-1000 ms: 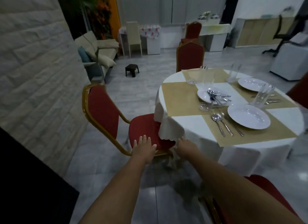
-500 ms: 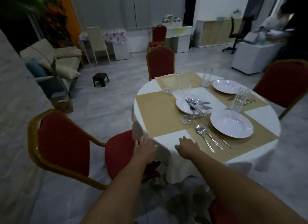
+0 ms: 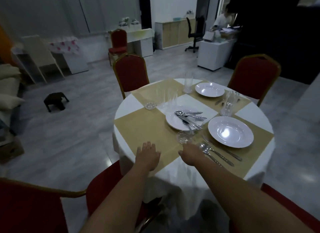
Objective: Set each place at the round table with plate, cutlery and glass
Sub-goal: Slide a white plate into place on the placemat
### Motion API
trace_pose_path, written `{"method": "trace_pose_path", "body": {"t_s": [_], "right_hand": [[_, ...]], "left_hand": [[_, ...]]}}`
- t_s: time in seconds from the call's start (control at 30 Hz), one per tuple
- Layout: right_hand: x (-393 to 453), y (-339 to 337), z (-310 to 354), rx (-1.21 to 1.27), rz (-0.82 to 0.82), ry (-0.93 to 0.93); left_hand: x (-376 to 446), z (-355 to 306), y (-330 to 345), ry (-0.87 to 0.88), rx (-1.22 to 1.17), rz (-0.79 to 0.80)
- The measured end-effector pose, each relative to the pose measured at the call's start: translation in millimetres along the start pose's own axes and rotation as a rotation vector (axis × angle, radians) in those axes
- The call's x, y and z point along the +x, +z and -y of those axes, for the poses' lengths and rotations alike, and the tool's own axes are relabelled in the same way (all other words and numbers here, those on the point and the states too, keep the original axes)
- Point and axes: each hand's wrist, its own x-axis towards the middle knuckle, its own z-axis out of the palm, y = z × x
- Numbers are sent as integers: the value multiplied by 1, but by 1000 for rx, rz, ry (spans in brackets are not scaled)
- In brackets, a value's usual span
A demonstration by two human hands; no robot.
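Observation:
The round table (image 3: 131, 105) wears a white cloth and tan placemats. My left hand (image 3: 147, 154) hovers flat and empty over the near placemat (image 3: 147, 128). My right hand (image 3: 191, 154) reaches beside it, empty, just short of a glass (image 3: 183, 137). At the centre a stack of plates (image 3: 174, 122) carries loose cutlery (image 3: 189, 117). On the right a white plate (image 3: 230, 131) lies with a spoon, fork and knife (image 3: 218, 154) next to it and a glass (image 3: 227, 104) behind it. A far plate (image 3: 209, 89) has a tall glass (image 3: 187, 84) beside it.
Red chairs stand round the table: one at the near left (image 3: 34, 206), one at the back (image 3: 130, 73), one at the right (image 3: 254, 76). A small dark stool (image 3: 56, 101) sits on the floor to the left. A person (image 3: 223, 18) sits at a desk far right.
The view has swung right and closer to the table. Both hands have moved from the chair seat and cloth edge up over the near placemat.

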Motion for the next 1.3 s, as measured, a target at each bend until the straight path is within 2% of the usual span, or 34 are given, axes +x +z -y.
{"method": "trace_pose_path", "body": {"t_s": [0.43,0.77,0.87,1.0,1.3], "right_hand": [[61,-13,-19,59,-66,185],[112,-40,-49,95,-132,216],[124,-48,-53,126,-131,231],[139,-49,-63,18,-72,225],[174,-60,-87,111,-212,332]], "left_hand": [[96,-3,-2,170,15,41],[164,-28,-16,250,34,23],[178,-31,-17,251,21,36],[194,-31,-16,253,45,49],[237,-42,-28,211,23,73]]}}
